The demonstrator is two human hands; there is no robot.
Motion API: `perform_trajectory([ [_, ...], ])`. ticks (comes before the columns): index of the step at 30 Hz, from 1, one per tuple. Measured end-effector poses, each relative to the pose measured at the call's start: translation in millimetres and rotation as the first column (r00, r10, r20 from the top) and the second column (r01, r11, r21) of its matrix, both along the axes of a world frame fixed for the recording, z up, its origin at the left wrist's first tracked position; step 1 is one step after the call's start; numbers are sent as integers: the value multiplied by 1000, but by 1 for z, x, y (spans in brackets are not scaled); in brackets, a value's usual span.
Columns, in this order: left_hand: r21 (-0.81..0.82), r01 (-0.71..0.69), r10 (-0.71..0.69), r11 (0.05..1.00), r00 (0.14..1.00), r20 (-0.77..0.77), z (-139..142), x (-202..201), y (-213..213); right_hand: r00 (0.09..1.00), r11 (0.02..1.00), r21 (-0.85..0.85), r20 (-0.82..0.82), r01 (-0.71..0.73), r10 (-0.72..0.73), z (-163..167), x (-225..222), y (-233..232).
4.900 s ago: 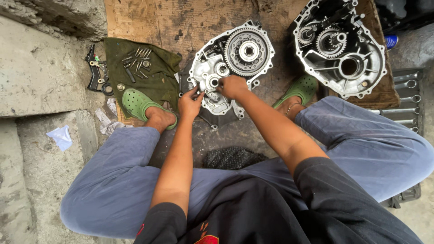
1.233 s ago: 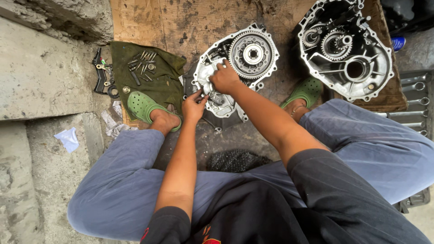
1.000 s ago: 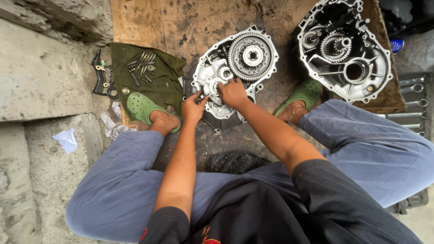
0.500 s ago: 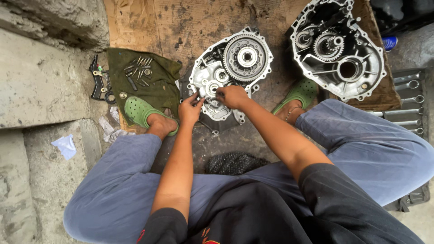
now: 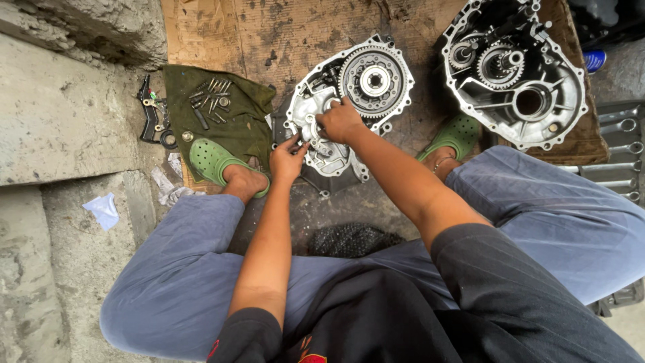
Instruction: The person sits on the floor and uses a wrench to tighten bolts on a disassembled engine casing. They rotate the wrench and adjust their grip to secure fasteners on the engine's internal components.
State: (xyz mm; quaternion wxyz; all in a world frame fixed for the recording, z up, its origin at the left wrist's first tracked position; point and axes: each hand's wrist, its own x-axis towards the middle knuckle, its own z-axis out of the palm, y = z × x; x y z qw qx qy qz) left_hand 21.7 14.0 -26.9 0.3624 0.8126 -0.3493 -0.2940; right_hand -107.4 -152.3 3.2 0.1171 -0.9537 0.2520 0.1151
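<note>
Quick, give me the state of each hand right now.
Left hand: fingers curled at the edge of the silver metal gear housing; any grip cannot be told.
Right hand: curled, pressing on the same housing; grip cannot be told.

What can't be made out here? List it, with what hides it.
Head view only:
- Gearbox housing under the right hand: covered by that hand.
- Left hand grip: fingertips too small to tell.
- Bolts on the green cloth: too small to tell apart.
- Wrench tray: cut off by the right edge.

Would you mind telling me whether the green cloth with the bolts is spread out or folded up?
Spread out: the green cloth lies flat on the ground, with the bolts scattered loose on top.
</note>
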Motion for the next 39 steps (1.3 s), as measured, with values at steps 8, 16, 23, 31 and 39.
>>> perform_trajectory([
  [8, -19, -7, 6, 1000, 999, -38, -1, 0, -1, 929, 909, 247, 74, 335, -363, -23, -39, 60],
  [16, -37, 5, -7, 999, 999, -39, -1, 0, 2, 707, 722, 541, 295, 431, -643, -26, -59, 52],
  [23, -33, -3, 1, 999, 999, -47, 0, 0, -1, 903, 844, 464, 185, 268, -388, -12, -58, 17],
  [31, 24, 0, 1, 1000, 1000, -31, -3, 1, 2, 989, 970, 193, -62, 147, -137, 0, -14, -2],
  [39, -18, -5, 3, 1000, 997, -83, -2, 1, 1, 994, 994, -2, -41, -106, 105, -2, 2, -12],
])
